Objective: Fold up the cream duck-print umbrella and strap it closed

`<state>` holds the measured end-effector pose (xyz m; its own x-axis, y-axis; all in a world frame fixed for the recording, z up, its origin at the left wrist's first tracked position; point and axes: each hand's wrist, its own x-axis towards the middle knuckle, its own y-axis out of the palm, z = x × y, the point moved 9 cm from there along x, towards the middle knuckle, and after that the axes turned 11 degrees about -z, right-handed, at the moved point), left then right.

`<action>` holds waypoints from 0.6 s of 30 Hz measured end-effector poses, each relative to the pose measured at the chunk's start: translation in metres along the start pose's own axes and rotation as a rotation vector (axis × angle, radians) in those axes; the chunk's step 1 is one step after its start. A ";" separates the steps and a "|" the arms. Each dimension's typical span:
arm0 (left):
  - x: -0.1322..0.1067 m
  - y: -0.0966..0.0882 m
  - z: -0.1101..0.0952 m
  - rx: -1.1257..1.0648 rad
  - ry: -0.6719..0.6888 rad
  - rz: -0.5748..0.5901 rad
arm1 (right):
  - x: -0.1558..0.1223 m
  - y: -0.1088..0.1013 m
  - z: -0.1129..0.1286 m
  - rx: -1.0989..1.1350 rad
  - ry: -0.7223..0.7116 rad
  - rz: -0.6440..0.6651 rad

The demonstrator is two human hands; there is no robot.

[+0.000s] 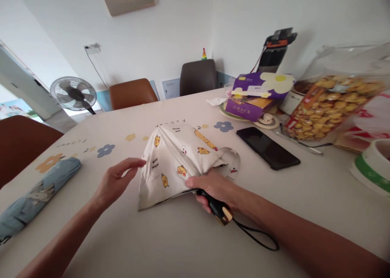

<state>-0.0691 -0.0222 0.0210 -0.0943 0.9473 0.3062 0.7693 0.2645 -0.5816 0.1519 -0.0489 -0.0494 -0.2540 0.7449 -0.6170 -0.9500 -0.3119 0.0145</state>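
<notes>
A folding umbrella [170,160] with a white canopy printed with yellow ducks lies partly gathered over the table, its cloth loose and spread away from me. My right hand [213,186] is closed around its lower end, where the canopy meets the black handle [215,205]. Gold trim and a black wrist strap [258,235] hang off that handle toward me. At the canopy's left edge, the thumb and fingertips of my left hand [117,180] come together on the cloth. A pale strip of fabric loops out to the right, behind my right hand.
A rolled blue umbrella [41,192] lies at the left. On the right are a black phone [268,147], a purple box [258,91], a clear snack container [338,99] and a green-and-white roll [373,166]. Chairs [132,93] and a fan [73,93] stand beyond the table [170,245].
</notes>
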 end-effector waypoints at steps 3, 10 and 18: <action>0.018 0.006 -0.025 -0.042 0.105 -0.168 | -0.002 0.003 -0.002 -0.069 -0.014 0.012; 0.049 0.008 0.021 0.100 -0.194 -0.384 | -0.006 0.008 -0.004 -0.080 -0.019 0.093; 0.050 0.011 0.044 0.218 -0.118 -0.392 | -0.006 0.009 -0.005 -0.057 -0.021 0.064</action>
<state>-0.0927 0.0357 -0.0036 -0.4323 0.7790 0.4542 0.5118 0.6267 -0.5877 0.1459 -0.0592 -0.0497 -0.3180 0.7343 -0.5998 -0.9201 -0.3917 0.0083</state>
